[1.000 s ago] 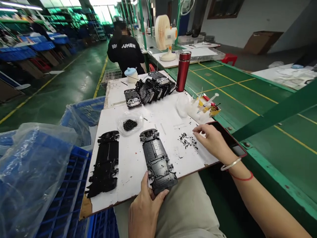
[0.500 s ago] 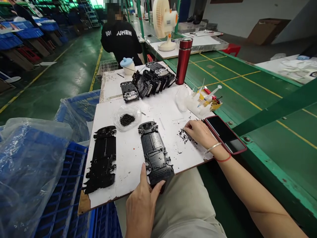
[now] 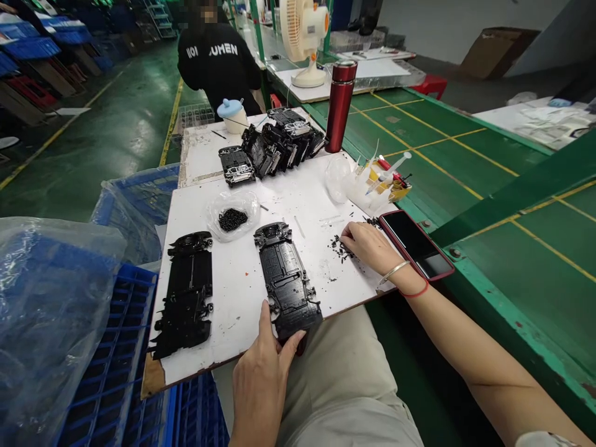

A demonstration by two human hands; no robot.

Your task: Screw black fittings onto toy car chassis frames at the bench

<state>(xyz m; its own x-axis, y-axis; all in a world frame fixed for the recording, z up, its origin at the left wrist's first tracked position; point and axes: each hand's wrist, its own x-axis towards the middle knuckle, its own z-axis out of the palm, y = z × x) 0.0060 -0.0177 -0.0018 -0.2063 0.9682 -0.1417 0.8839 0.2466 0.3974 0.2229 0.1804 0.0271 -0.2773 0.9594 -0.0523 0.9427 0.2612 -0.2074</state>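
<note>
From my far seat I look through the head camera, and the largest thing before me is the white desk [image 3: 235, 292], which spreads over the middle of the frame. At the lower left stands a blue crate [image 3: 128, 288], partly covered by a clear plastic sheet [image 3: 51, 298]. In the upper left part, a co-worker in a black top [image 3: 216, 68] sits with the back turned to me, and a cream fan [image 3: 300, 31] stands at the upper middle.

On the desk, at upper centre, black bases lie in a leaning pile [image 3: 279, 146]. The black car base [image 3: 288, 279] that I attend to is at the centre of the frame, its near end reaching past the front edge of the desk. A second base [image 3: 189, 292] lies well apart from it, to the left.

My left hand [image 3: 261, 366], at lower centre, is closed on the near corner of the car base: the index finger lies along its left edge and the thumb presses at its near end. My right hand [image 3: 370, 248], right of centre, has its fingers bent down among small black pieces [image 3: 336, 248]; I am not able to tell whether they are clamped on one piece or apart. Just beside this hand lies a phone [image 3: 416, 245], and at the left middle an opened clear bag carries tiny black parts [image 3: 233, 218].
</note>
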